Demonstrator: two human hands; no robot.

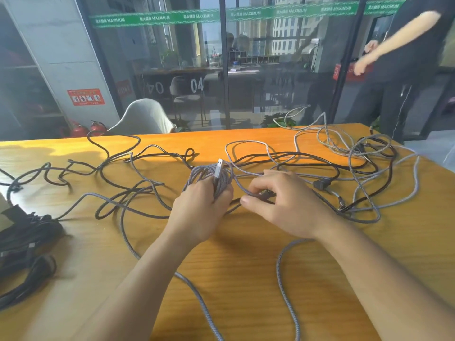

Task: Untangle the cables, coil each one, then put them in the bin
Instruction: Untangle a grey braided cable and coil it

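Head view, left to right: coiled black cables (27, 244) lie at the orange wooden table's (234, 279) left edge. Left hand (200, 212) clenches the grey braided cable coil (209, 178), its long axis and silver USB plug (218, 168) pointing away and upward. Right hand (278, 200) pinches the trailing strand, which could snag on the black cable tangle (332, 168), loosening the coil.

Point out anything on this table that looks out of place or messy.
Loose grey and black cables sprawl knotted across the whole table; some loops hang past its far edge. Only the grey coil in the left hand is tidy. The right hand pinches a strand. No damage shows.
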